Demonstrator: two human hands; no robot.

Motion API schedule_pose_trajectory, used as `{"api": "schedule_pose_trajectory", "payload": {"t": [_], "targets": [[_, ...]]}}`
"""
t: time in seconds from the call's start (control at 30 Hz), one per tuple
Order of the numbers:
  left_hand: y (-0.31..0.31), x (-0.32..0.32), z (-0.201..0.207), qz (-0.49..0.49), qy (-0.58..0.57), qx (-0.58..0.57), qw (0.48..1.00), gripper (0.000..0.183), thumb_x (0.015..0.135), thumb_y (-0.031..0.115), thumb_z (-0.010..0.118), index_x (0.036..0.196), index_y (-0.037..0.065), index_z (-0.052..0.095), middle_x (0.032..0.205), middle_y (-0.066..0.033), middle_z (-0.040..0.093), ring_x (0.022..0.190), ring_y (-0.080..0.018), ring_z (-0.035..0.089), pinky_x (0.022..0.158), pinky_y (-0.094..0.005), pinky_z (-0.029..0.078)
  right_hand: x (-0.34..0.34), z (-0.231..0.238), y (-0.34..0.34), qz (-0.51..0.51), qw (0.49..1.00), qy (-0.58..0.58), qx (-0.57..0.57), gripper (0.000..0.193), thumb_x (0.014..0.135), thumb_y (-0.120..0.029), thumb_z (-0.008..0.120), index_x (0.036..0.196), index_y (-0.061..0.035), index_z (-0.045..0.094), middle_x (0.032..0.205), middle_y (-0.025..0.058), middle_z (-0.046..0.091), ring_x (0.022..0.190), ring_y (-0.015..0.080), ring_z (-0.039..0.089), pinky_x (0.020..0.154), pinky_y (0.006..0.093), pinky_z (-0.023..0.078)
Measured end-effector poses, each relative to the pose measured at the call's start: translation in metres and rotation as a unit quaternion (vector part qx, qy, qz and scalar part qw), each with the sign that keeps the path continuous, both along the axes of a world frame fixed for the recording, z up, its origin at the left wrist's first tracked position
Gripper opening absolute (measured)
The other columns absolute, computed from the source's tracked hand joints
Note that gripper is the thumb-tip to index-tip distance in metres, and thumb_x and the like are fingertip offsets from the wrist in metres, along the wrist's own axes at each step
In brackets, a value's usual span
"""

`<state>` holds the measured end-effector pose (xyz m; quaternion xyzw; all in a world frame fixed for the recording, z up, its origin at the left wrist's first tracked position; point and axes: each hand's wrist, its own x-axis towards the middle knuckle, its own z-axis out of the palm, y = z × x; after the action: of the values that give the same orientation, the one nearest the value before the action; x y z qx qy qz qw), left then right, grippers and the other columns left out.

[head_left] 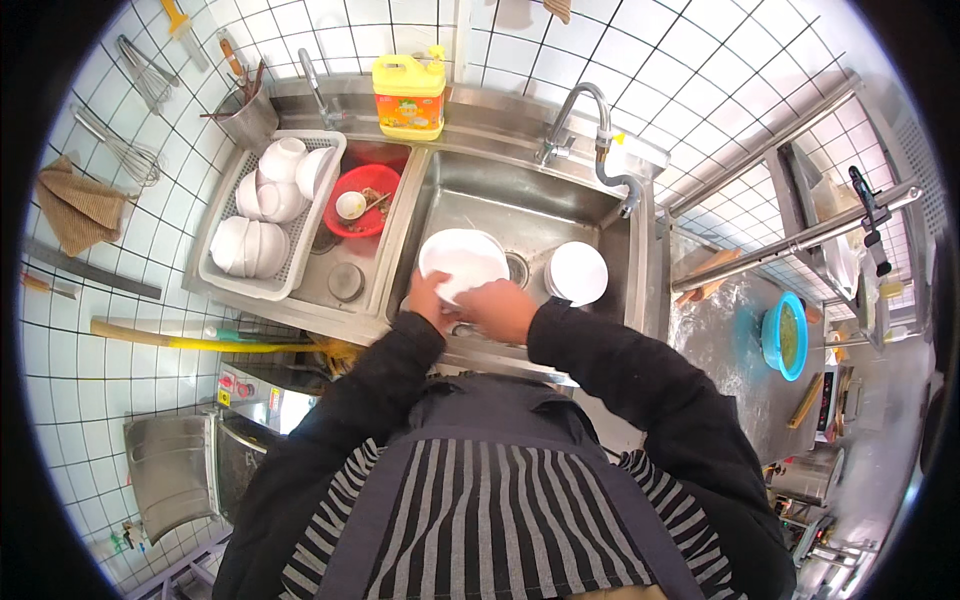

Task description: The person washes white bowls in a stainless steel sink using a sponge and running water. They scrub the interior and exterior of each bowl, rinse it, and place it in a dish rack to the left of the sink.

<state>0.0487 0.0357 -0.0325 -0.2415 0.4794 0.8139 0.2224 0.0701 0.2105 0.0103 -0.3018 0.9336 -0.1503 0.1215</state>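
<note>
Sleeves (630, 352) of black lead to a left hand (431, 302) grasping the near rim of a white bowl (466, 258) over the steel sink (490, 200), and a right hand (502, 309) against it, its grip hidden. The step looks like washing, the next move likely calling for a steady hold. Round, without a long axis, the bowl opens upward, short of the faucet (604, 128).
</note>
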Motion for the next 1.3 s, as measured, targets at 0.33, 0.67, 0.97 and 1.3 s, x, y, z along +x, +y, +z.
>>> {"api": "schedule_pose_trajectory", "payload": {"t": [0.33,0.67,0.97,1.3], "targets": [[0.005,-0.009,-0.013,0.022,-0.048,0.139,0.989,0.06,0.085,0.03,0.056,0.137,0.002,0.05,0.121,-0.0169,0.067,0.102,-0.0351,0.069,0.086,-0.0478,0.058,-0.003,0.012,0.002,0.013,0.999,0.014,0.049,0.016,0.083,-0.018,0.066,0.096,-0.0113,0.073,0.083,0.0153,0.073,0.078,0.0356,0.071,0.073,0.0487,0.056],[-0.007,-0.011,0.022,-0.086,0.022,0.017,0.996,0.056,0.084,0.028,0.056,0.136,0.007,0.048,0.119,-0.0151,0.065,0.108,-0.0312,0.067,0.093,-0.0515,0.056,-0.001,0.011,0.001,0.104,0.983,0.151,0.002,0.026,0.081,-0.012,0.065,0.107,-0.0067,0.069,0.091,0.0133,0.074,0.085,0.0341,0.073,0.077,0.0464,0.058],[-0.002,-0.007,0.006,-0.019,-0.03,0.108,0.994,0.061,0.088,0.031,0.054,0.142,0.003,0.047,0.124,-0.0177,0.065,0.112,-0.0354,0.066,0.092,-0.0511,0.058,-0.006,0.033,0.007,0.184,0.952,0.242,-0.044,0.022,0.08,-0.014,0.068,0.101,-0.0086,0.067,0.097,0.0127,0.074,0.088,0.0312,0.072,0.079,0.0428,0.056],[0.015,-0.005,-0.006,0.005,-0.02,0.09,0.996,0.053,0.088,0.03,0.056,0.133,0.004,0.051,0.112,-0.0156,0.066,0.104,-0.0316,0.066,0.085,-0.0476,0.057,0.006,0.004,0.004,-0.001,0.992,0.051,-0.119,0.014,0.081,-0.013,0.065,0.093,-0.0068,0.068,0.094,0.0139,0.073,0.092,0.0337,0.071,0.084,0.0432,0.054]]}}
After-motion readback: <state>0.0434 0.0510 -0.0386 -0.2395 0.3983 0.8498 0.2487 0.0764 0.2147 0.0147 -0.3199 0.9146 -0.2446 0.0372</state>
